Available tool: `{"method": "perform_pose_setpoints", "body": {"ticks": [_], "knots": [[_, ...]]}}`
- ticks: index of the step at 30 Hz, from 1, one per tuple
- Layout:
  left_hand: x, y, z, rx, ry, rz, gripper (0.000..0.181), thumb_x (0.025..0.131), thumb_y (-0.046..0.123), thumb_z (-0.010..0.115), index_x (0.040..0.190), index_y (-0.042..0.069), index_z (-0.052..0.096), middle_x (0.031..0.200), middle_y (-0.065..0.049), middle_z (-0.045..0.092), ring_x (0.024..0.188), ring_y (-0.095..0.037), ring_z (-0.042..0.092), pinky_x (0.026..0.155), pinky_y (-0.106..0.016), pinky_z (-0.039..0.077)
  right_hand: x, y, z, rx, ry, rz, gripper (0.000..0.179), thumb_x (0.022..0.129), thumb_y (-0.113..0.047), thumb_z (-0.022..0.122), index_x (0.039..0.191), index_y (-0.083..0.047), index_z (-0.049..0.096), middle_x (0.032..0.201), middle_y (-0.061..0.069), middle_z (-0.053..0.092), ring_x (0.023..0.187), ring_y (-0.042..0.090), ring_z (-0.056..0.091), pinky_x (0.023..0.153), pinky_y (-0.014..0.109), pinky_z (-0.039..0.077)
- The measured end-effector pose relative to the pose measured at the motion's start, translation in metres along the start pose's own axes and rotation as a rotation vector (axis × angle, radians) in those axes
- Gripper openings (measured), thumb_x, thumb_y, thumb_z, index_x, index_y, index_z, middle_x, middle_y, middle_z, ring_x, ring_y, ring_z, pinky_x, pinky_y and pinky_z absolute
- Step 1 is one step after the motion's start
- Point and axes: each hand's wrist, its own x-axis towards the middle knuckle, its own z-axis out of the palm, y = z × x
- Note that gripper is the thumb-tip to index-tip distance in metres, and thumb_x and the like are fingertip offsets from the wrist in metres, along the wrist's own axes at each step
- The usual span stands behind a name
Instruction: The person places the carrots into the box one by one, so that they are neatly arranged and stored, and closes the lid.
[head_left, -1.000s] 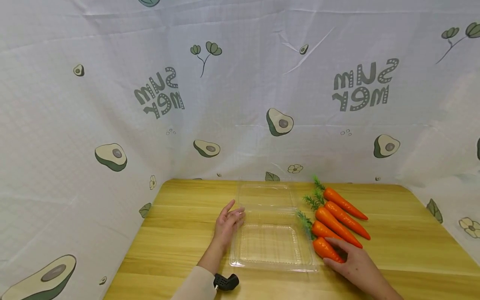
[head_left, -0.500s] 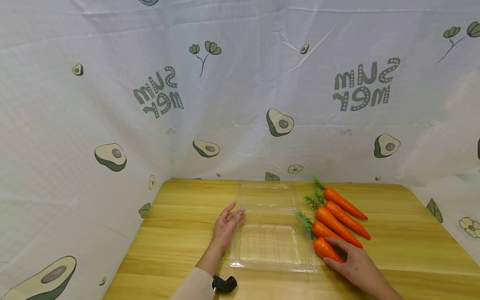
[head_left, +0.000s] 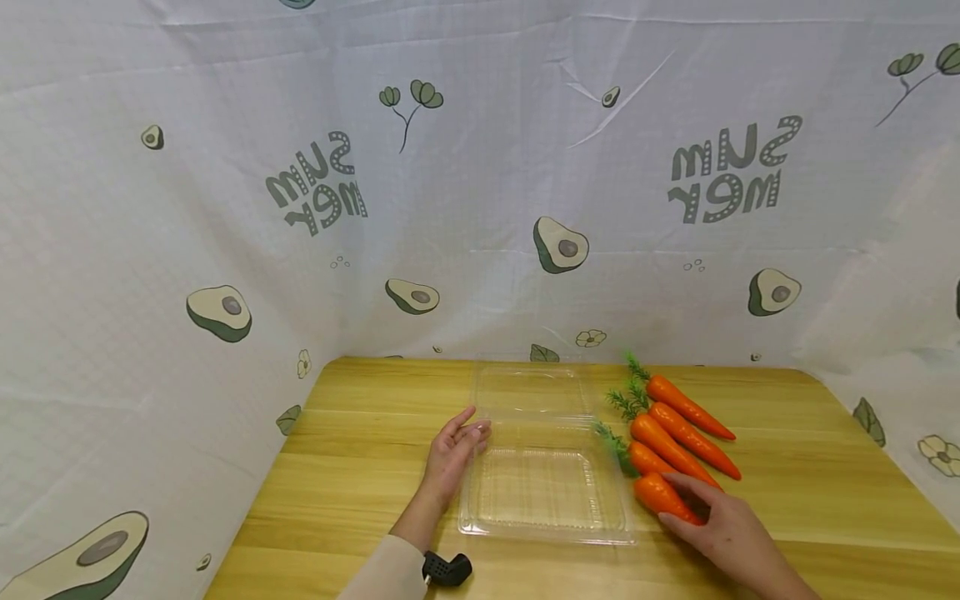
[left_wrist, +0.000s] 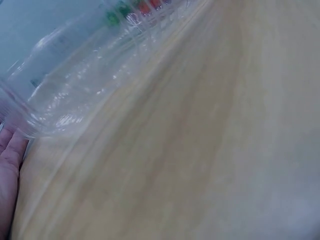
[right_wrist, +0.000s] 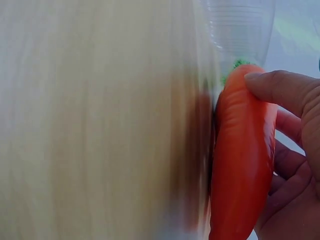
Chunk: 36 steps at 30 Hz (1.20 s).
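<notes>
My right hand [head_left: 731, 533] grips the nearest carrot [head_left: 660, 493], thumb on one side and fingers on the other; the right wrist view shows the thumb pressed on the carrot [right_wrist: 242, 160] near its thick end. My left hand [head_left: 448, 460] is at the left edge of a clear plastic clamshell box [head_left: 551, 533], fingers loosely bent, fingertips at its rim. The box lies unfolded on the table, its lid [head_left: 532, 392] laid back toward the curtain. In the left wrist view the left fingers [left_wrist: 11, 150] show beside the box wall [left_wrist: 75, 95].
Several more orange carrots [head_left: 671, 443] with green tops lie side by side right of the box. A wooden table [head_left: 360, 433] carries everything. Behind it hangs a white curtain [head_left: 465, 183] with avocado prints. A black device [head_left: 448, 570] sits at the left wrist.
My right hand has shifted slightly to the right with the nearest carrot, leaving a bit more distance from the box. The left hand stays almost in place.
</notes>
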Motion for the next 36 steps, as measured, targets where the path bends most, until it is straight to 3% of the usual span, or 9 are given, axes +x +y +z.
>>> {"method": "perform_pose_setpoints", "body": {"ticks": [7,22,36], "knots": [[0.0,0.001,0.001,-0.009,0.005,0.002,0.059,0.103,0.013,0.057,0.155,-0.004,0.034,0.143,-0.028,0.057,0.134,-0.035,0.059,0.11,-0.036,0.051,0.0,0.002,-0.007,-0.011,0.014,0.008,0.073,0.086,-0.054,0.077,0.14,-0.009,0.06,0.136,0.02,0.065,0.117,0.036,0.063,0.092,0.053,0.053],[0.0,-0.001,0.002,-0.002,0.026,0.021,0.058,0.102,0.01,0.057,0.153,-0.008,0.035,0.139,-0.03,0.06,0.127,-0.028,0.065,0.107,-0.036,0.053,-0.002,0.004,-0.021,0.031,0.057,0.043,0.079,0.086,-0.056,0.077,0.141,-0.004,0.058,0.123,0.019,0.068,0.108,0.031,0.064,0.073,0.025,0.053],[-0.001,0.001,0.004,0.009,0.03,0.021,0.056,0.102,0.008,0.057,0.152,-0.008,0.036,0.137,-0.031,0.06,0.129,-0.035,0.062,0.107,-0.036,0.053,-0.002,0.0,-0.027,0.047,0.107,0.046,0.079,0.088,-0.055,0.075,0.144,-0.004,0.054,0.124,0.025,0.067,0.107,0.035,0.065,0.068,0.021,0.052]]}}
